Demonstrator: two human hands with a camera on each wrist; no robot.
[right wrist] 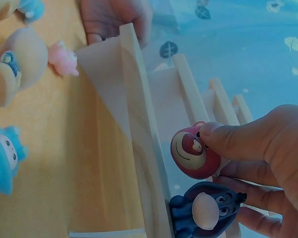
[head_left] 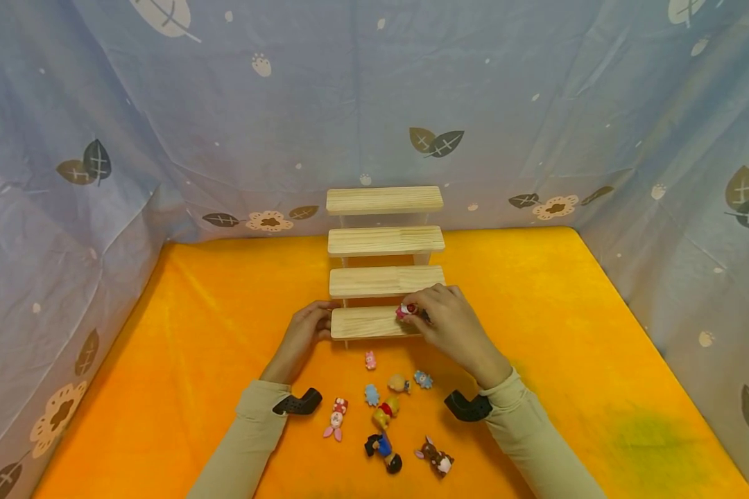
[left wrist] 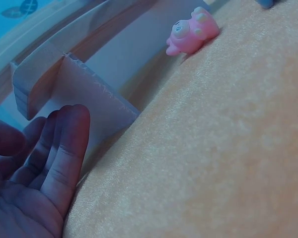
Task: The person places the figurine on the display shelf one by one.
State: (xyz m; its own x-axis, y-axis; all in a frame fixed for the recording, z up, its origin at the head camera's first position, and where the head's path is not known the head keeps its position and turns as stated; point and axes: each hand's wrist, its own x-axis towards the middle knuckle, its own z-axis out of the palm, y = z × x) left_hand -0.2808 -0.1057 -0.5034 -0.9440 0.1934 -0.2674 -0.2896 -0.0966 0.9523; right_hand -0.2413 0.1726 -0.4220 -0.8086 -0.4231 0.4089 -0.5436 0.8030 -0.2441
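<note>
A four-step wooden display stand point(head_left: 362, 323) with clear side panels stands in front of me. My right hand point(head_left: 451, 322) pinches a red bear figurine point(right wrist: 188, 152) between thumb and fingers, over the lowest step. Close beside it in the right wrist view, a dark blue donkey figurine point(right wrist: 203, 210) sits on that step near the lower fingers. At the stand's left end is my left hand point(head_left: 304, 331), its fingers extended and lightly bent with fingertips at the side panel point(left wrist: 89, 99). A small pink figurine point(head_left: 370, 360) lies on the cloth just before the stand.
Several more figurines lie on the orange cloth point(head_left: 237, 291) between my arms: a pink-eared one point(head_left: 337, 418), a yellow bear point(head_left: 385, 412), a black-and-blue figure point(head_left: 383, 450), a brown long-eared one point(head_left: 435, 457) and small blue ones point(head_left: 423, 379). Patterned curtains point(head_left: 349, 90) surround the surface.
</note>
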